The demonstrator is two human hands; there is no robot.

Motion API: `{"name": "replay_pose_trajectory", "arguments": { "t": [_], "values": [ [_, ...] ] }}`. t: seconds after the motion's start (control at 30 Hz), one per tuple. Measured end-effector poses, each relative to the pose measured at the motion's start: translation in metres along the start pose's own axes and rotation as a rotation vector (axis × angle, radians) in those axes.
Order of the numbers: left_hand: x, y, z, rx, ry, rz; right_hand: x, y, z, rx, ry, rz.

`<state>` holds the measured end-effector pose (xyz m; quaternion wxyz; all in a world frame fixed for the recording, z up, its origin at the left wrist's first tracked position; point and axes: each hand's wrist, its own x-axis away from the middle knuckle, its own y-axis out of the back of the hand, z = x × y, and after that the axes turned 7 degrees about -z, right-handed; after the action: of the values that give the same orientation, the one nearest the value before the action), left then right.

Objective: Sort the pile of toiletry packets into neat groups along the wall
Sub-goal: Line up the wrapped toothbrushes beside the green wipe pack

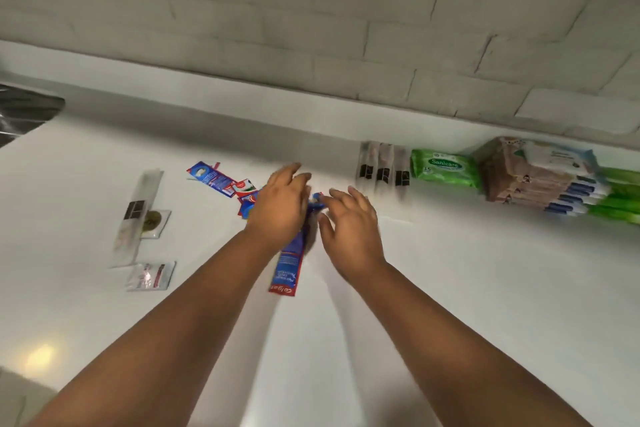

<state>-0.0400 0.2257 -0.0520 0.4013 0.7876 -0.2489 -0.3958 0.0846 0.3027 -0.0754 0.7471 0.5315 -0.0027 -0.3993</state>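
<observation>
A long blue and red Colgate packet [289, 263] hangs between my hands above the middle of the white counter [450, 270]. My left hand [280, 206] holds its upper part, with the thumb side hidden by motion blur. My right hand [349, 229] hovers just right of the packet's top with fingers spread, gripping nothing. More blue and red Colgate packets [221, 182] lie loose left of my left hand. Along the wall stand three clear sleeves with black labels [382, 166], a green Sanicare wipes pack [445, 166] and a stack of brown and blue packs [533, 184].
At the left lie a clear sleeve with a black label [138, 215], a small clear packet with a round item [156, 222] and a white and red sachet [152, 276]. Green packs [620, 201] sit far right. A metal sink [20, 111] is at the left edge.
</observation>
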Motion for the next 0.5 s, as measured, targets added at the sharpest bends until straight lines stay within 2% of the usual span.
{"name": "replay_pose_trajectory", "arguments": {
  "t": [0.27,0.5],
  "values": [
    [0.046,0.064,0.093,-0.06,0.188,-0.115,0.0,-0.031,0.078,-0.077,0.116,0.112],
    [0.051,0.106,0.19,-0.032,0.357,-0.115,-0.013,-0.073,0.155,-0.157,0.129,0.132]
  ]
}}
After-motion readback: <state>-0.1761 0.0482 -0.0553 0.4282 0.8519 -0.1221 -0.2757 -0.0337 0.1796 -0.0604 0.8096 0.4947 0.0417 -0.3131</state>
